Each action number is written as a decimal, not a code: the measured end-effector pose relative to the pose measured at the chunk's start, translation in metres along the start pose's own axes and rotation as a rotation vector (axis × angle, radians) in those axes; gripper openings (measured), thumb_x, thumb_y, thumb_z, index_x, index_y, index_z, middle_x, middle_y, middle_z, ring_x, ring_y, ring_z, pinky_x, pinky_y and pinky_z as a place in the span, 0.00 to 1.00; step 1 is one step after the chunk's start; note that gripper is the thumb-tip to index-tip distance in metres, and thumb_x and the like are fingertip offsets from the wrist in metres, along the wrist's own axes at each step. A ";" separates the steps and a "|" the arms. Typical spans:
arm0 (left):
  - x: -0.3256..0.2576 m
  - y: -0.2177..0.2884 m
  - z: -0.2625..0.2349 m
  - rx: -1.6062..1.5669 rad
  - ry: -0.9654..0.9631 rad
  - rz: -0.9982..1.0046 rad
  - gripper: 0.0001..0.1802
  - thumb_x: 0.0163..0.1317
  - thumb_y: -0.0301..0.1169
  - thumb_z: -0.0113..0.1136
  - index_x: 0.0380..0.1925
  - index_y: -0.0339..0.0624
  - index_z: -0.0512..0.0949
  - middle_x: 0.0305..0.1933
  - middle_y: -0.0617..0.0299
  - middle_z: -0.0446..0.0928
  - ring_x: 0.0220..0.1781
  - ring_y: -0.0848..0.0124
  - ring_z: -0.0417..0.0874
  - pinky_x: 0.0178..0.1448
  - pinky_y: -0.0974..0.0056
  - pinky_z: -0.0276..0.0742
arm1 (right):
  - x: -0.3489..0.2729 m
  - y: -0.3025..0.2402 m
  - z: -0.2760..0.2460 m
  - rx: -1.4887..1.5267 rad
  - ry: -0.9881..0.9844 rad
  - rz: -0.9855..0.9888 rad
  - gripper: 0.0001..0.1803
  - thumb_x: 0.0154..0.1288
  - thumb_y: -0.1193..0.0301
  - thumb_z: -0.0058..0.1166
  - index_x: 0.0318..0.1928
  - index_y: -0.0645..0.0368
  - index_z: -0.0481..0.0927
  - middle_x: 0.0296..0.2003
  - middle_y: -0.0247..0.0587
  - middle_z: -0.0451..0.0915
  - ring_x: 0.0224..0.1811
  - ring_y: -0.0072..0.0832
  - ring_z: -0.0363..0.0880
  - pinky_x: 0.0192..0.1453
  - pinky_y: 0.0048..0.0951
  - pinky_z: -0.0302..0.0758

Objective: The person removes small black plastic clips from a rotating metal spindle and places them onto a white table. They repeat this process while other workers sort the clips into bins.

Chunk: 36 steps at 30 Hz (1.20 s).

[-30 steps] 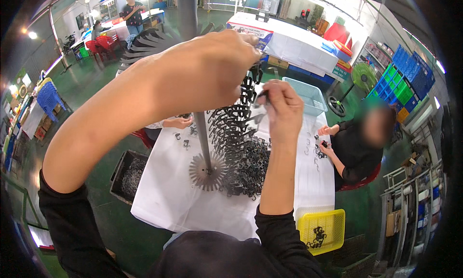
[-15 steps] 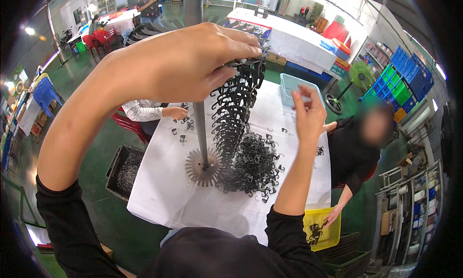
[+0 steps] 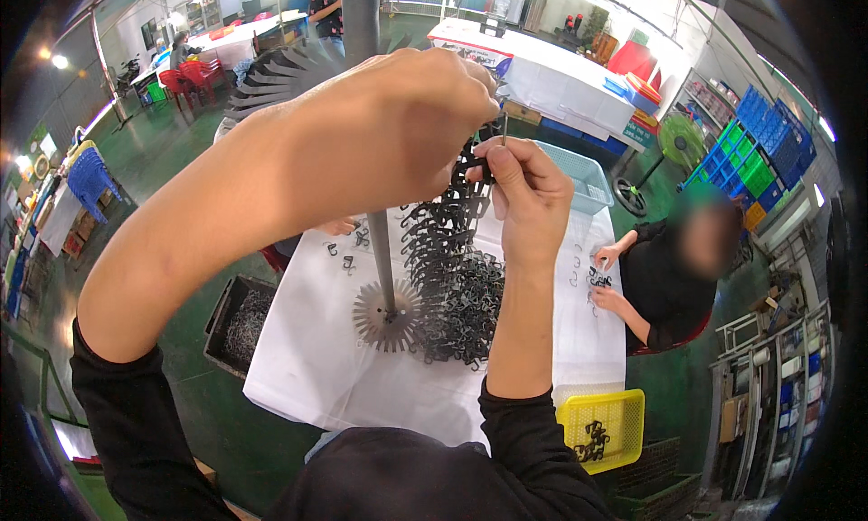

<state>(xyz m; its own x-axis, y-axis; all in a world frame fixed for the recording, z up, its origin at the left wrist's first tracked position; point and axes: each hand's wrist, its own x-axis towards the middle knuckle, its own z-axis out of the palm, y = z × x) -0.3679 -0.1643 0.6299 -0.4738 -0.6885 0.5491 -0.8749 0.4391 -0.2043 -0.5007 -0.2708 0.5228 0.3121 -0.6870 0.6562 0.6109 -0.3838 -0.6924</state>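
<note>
In the right hand point(image 3: 533, 188), a small black piece point(image 3: 485, 169), perhaps hooked plastic.

A green fan point(image 3: 680, 141) stands near blue crates point(image 3: 783, 139).

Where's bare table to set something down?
White table: bare front-left, between lower slotted disc and near edge; also right, between loose clips and yellow basket. Crowded: black clip heap, right of the disc.

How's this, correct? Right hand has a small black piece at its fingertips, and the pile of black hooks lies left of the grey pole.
Side's wrong: in the head view the pile of black hooks lies right of the grey pole. The right hand does have a small black piece at its fingertips.
</note>
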 end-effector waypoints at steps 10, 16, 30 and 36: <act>-0.002 -0.007 0.008 -0.008 0.055 0.036 0.20 0.53 0.15 0.58 0.49 0.30 0.78 0.54 0.43 0.77 0.54 0.47 0.79 0.57 0.56 0.77 | -0.002 0.014 -0.049 0.062 -0.069 -0.017 0.10 0.69 0.71 0.56 0.38 0.66 0.82 0.32 0.39 0.81 0.23 0.16 0.70 0.26 0.18 0.68; -0.012 -0.017 -0.007 -0.128 -0.093 -0.011 0.25 0.55 0.15 0.58 0.56 0.35 0.72 0.59 0.45 0.74 0.62 0.46 0.75 0.64 0.52 0.72 | -0.003 0.015 -0.149 -0.567 0.041 0.265 0.09 0.65 0.70 0.59 0.42 0.63 0.82 0.26 0.36 0.83 0.20 0.15 0.71 0.25 0.17 0.66; 0.003 -0.002 0.000 -0.027 -0.060 0.005 0.21 0.56 0.22 0.62 0.51 0.32 0.77 0.54 0.45 0.77 0.55 0.49 0.78 0.59 0.55 0.74 | -0.008 0.007 -0.002 -0.978 0.183 -0.627 0.12 0.59 0.73 0.65 0.44 0.57 0.81 0.31 0.37 0.81 0.18 0.28 0.74 0.24 0.27 0.70; 0.007 0.000 0.008 0.021 -0.036 -0.026 0.20 0.51 0.17 0.59 0.47 0.28 0.78 0.50 0.43 0.78 0.50 0.47 0.80 0.55 0.55 0.76 | -0.009 -0.003 0.013 -0.528 0.263 -0.289 0.06 0.62 0.74 0.62 0.39 0.62 0.83 0.28 0.36 0.83 0.17 0.17 0.71 0.20 0.20 0.64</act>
<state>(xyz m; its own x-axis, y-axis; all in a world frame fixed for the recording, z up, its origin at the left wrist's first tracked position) -0.3723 -0.1732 0.6272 -0.4538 -0.7203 0.5246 -0.8887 0.4088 -0.2075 -0.4958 -0.2553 0.5232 -0.0402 -0.6131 0.7890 0.1831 -0.7808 -0.5974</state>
